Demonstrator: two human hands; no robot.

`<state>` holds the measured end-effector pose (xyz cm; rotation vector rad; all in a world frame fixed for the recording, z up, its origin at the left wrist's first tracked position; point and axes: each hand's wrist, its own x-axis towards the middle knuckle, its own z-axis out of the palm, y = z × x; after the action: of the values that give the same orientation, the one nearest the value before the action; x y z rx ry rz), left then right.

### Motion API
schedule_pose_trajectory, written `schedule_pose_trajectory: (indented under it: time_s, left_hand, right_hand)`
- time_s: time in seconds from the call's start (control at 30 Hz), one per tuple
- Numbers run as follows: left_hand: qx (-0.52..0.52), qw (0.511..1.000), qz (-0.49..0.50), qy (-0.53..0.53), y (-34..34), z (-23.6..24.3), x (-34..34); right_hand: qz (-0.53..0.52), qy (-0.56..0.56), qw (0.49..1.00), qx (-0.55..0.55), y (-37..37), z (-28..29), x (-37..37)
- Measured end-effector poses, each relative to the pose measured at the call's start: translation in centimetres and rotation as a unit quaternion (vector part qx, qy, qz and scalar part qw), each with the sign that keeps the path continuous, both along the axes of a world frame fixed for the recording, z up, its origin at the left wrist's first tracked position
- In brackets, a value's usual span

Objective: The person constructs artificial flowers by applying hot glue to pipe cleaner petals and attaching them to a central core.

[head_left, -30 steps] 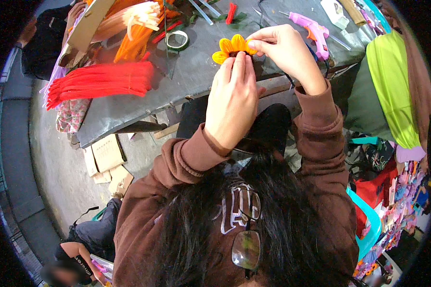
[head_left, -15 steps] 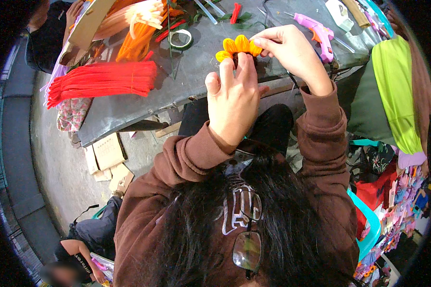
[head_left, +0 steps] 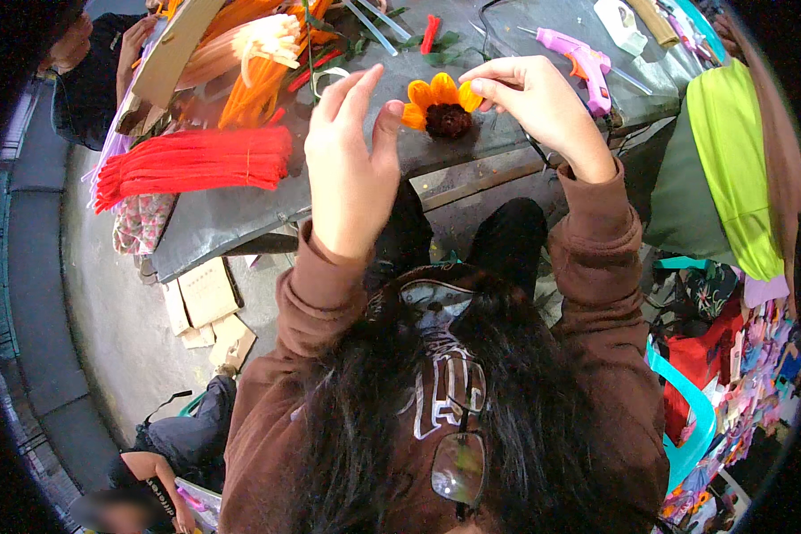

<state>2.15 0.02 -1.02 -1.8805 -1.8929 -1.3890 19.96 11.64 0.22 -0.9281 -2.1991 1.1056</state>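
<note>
Craft workshop: glue gun (head_left: 595,76), red pipe-cleaner bundle (head_left: 200,163)

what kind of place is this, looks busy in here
Probably a craft workshop or shared making space. The signs: a pink glue gun and a bundle of red fuzzy stems on the dark table, plus a handmade-looking yellow flower.

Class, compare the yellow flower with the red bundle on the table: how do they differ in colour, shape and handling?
The flower has orange-yellow petals and a dark brown centre, while the bundle is red.
The flower is compact, with rounded petals showing along its far side; the bundle is longer, made of many straight strands lying side by side.
The right hand pinches the flower at a petal; the bundle is unheld.
Both look fuzzy.
</note>
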Motion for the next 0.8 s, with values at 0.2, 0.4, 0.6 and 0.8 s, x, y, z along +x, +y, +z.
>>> schedule_pose_trajectory:
  time_s: [0.2, 0.4, 0.6, 0.8]
  left_hand:
    - [-0.142, 0.973, -0.116, -0.142, 1.2, -1.2, 0.1]
    - [-0.076, 0.988, -0.100, -0.095, 1.6, -1.5, 0.4]
    - [-0.038, 0.996, -0.078, 0.000, 1.1, -1.7, 1.1]
    - [-0.092, 0.984, -0.130, -0.084, 0.7, -1.9, 0.4]
  right_hand:
    - [0.055, 0.014, 0.996, -0.068, 0.9, -0.7, 0.4]
    - [0.027, 0.040, 0.997, -0.068, 0.5, -0.5, 0.5]
    - [-0.001, 0.026, 0.999, -0.020, 0.2, -0.7, -0.1]
    - [-0.010, 0.049, 0.998, 0.035, 0.1, -0.8, 0.2]
